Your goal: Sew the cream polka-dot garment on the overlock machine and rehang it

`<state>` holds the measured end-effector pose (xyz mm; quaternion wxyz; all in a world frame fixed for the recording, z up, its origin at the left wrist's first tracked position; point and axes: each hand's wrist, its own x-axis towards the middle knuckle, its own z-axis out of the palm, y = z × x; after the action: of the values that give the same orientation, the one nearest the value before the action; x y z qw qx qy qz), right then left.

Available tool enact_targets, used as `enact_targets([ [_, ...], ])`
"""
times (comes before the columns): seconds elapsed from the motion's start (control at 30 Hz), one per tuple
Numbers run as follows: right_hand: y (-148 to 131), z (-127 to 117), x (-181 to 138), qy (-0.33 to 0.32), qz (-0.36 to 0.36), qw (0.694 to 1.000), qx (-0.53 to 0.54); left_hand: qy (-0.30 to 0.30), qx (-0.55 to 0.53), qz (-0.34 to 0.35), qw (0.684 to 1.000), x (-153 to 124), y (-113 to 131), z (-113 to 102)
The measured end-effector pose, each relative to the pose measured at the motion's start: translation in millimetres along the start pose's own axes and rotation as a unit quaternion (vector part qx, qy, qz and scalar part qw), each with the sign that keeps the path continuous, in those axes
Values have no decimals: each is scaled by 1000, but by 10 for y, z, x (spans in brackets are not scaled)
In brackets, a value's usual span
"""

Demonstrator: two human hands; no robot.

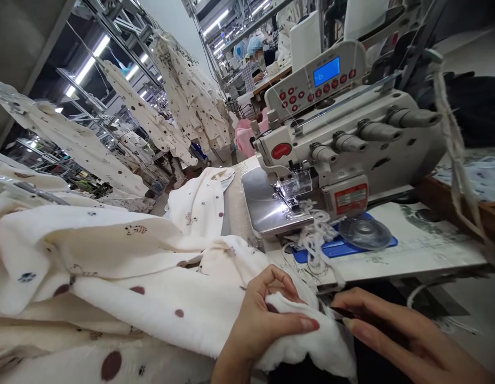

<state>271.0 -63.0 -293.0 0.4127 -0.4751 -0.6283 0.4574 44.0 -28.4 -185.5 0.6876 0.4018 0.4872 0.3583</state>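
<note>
My left hand [260, 319] pinches the edge of a cream fabric piece [159, 298] printed with brown dots and small animals, near the bottom middle. My right hand [395, 333] sits just to its right, fingers together near the fabric's corner, holding what looks like a thin dark tool; I cannot tell what it is. The fabric spreads left across my lap and the table. A white overlock sewing machine [343, 144] stands beyond the hands, its presser foot [291, 194] over a shiny metal plate [267, 205].
White thread waste [317, 237] lies by a blue mat [343, 248] with a clear disc on it. Printed garments [191, 101] hang on racks at left and centre. A person in a blue cap [253, 58] works at a far table.
</note>
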Motion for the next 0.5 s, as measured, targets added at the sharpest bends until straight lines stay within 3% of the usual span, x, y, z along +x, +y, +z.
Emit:
enact_targets([
  [0.1, -63, -7, 18, -32, 17, 999, 18, 4, 13, -6, 1000, -28, 19, -3],
  [0.27, -455, 76, 89, -49, 25, 996, 67, 8, 40, -5, 999, -61, 21, 27],
  [0.37, -610, 133, 132, -7, 19, 998, 66, 11, 33, 6, 999, -66, 34, 64],
  [0.5, -611, 196, 177, 69, 20, 997, 30, 6, 30, 6, 1000, -72, 41, 104],
])
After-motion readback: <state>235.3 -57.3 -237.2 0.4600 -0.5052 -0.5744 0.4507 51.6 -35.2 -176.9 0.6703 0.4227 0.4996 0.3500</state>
